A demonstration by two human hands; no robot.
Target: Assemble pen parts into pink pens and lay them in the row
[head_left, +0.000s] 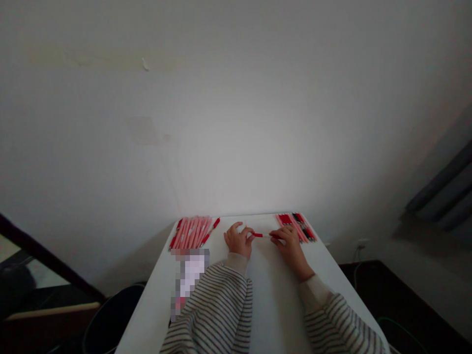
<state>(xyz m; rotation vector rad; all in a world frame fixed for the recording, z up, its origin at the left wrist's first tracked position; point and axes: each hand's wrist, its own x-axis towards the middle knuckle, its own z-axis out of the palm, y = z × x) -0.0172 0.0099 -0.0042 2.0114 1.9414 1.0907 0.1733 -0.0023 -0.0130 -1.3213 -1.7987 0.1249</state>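
Between my two hands lies a red and white pen (258,235), held level just over the white table (273,314). My left hand (237,241) pinches its left end between thumb and fingers. At the other end, my right hand (289,245) has its thumb and fingertips closed on a dark red part of the pen. To the left is a row of pink pens (190,233), with a single red pen (212,231) slanting beside it. Past my right hand lies a second group of pens (304,228) in pink, red and black.
A pixelated, pale object (193,270) lies on the table near my left sleeve. The table's far edge meets a grey wall (236,123). A dark round bin (114,319) stands at lower left. A wall socket (363,243) with a cable is on the right.
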